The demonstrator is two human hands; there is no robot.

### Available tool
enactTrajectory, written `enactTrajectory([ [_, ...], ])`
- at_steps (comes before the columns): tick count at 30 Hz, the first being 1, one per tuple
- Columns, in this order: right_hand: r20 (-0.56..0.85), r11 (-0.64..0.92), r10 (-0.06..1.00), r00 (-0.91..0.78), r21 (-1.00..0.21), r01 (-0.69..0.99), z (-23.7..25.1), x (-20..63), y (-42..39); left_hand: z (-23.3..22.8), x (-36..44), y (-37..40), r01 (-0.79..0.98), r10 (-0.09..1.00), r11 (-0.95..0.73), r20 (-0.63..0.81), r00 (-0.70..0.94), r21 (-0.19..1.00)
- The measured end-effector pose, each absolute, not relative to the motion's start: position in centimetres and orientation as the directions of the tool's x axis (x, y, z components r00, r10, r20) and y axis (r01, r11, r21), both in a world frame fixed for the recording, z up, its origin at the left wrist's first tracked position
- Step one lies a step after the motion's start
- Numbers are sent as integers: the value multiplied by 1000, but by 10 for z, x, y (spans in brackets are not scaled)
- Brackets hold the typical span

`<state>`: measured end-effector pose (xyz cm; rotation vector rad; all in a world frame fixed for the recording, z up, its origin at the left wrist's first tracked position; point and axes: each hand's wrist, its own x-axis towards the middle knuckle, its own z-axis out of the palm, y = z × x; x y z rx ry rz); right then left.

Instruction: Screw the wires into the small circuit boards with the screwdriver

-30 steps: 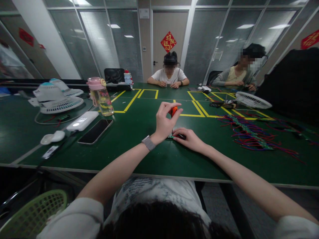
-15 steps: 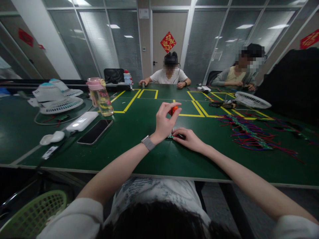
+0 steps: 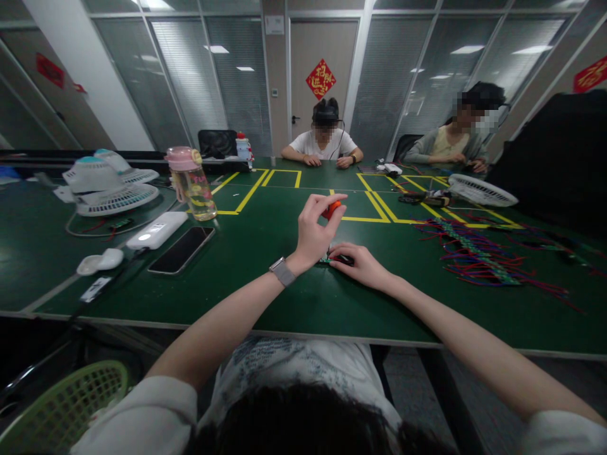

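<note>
My left hand (image 3: 313, 226), a watch on its wrist, is closed round the orange-red handle of a screwdriver (image 3: 333, 207). The tool stands upright, its thin shaft pointing down to a small green circuit board (image 3: 325, 260) on the table. Most of the shaft is hidden behind my fingers. My right hand (image 3: 359, 263) rests low on the table with its fingertips pinching the board's right side. A dark piece shows beneath those fingers, too covered to name.
Left on the green table (image 3: 246, 291) are a phone (image 3: 183, 251), white power bank (image 3: 157, 231), earbud case (image 3: 99, 261), drink bottle (image 3: 192, 184) and fans (image 3: 111, 189). Wired circuit boards (image 3: 478, 249) lie right. Two people sit across; a green basket (image 3: 71, 404) is below left.
Both my hands stay in place on the screwdriver and board; the orange handle looks slightly turned. The person opposite has drawn one hand inward along the table.
</note>
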<state>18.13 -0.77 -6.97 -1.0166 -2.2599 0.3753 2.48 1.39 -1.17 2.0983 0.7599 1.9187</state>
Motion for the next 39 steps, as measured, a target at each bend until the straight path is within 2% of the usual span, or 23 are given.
enactTrajectory([
  [8,417,656,754,-507,-494,570,-69,181,-7,-13,23,16,182,503,-856,861,75,484],
  [18,432,667,745,-509,-482,568,-72,182,-6,-12,25,14,239,492,-849,870,31,471],
  [33,437,666,746,-502,-483,569,-73,182,-6,-14,25,16,146,515,-852,854,72,502],
  [39,440,670,742,-505,-484,563,-73,182,-6,-14,26,17,175,502,-857,863,64,485],
])
